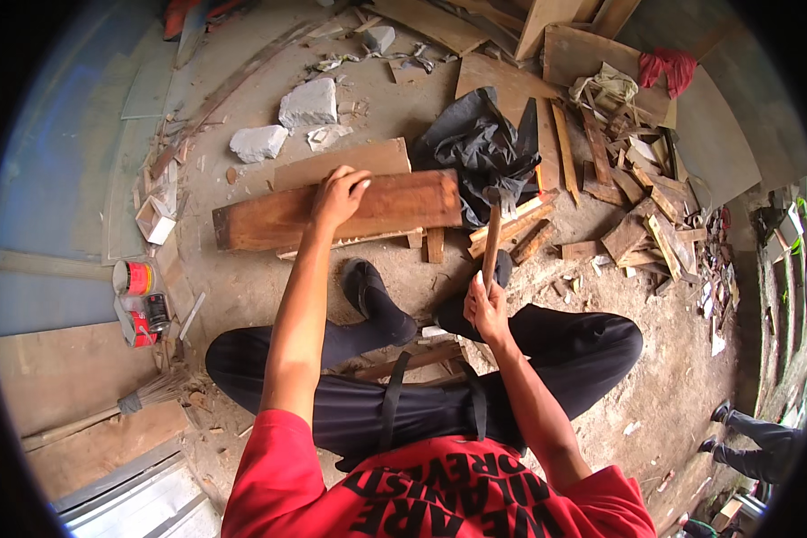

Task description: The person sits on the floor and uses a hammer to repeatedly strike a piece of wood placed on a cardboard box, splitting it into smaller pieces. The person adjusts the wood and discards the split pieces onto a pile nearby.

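My left hand [339, 195] is closed at the upper edge of a reddish-brown wooden board [402, 202], with its fingers bent; whether a small thing sits between the fingertips is hidden. The board lies across, just beyond my feet, over a lighter plank [368, 159] that shows behind it. In my right hand [486, 309] is a hammer, gripped by its wooden handle [493, 247]. The hammer points away from me, its head just right of the board's right end and apart from it.
A crumpled black sheet [475, 139] lies behind the hammer, with scrap wood [632, 229] piled to the right. Pale blocks [309, 103] rest beyond the board. Red cans [134, 278] and a broom [148, 394] are at left. Another person's legs [758, 439] show at lower right.
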A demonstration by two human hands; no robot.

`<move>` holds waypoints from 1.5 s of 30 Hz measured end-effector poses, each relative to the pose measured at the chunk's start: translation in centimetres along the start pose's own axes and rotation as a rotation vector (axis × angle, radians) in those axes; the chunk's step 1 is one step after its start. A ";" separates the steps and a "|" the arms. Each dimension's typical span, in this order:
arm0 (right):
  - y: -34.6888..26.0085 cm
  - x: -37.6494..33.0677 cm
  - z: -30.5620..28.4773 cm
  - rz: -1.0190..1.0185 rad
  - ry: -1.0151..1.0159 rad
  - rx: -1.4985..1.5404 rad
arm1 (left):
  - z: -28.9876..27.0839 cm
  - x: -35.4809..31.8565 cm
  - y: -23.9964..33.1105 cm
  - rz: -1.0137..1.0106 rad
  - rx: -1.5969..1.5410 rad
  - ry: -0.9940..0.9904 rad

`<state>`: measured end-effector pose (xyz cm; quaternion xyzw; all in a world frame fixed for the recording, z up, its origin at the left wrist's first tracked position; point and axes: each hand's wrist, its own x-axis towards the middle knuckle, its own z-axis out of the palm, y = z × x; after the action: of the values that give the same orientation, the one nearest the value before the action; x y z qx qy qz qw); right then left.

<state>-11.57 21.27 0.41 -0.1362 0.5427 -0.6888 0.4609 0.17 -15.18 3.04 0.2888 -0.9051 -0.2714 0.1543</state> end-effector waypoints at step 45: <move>-2.9 -2.3 6.5 -0.036 -0.001 -0.171 | 3.9 -4.1 -1.0 -0.042 0.462 0.085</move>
<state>-7.28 18.99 6.14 -0.1849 0.5967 -0.6481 0.4355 2.12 -11.83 -1.17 0.3464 -0.9296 -0.0479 0.1162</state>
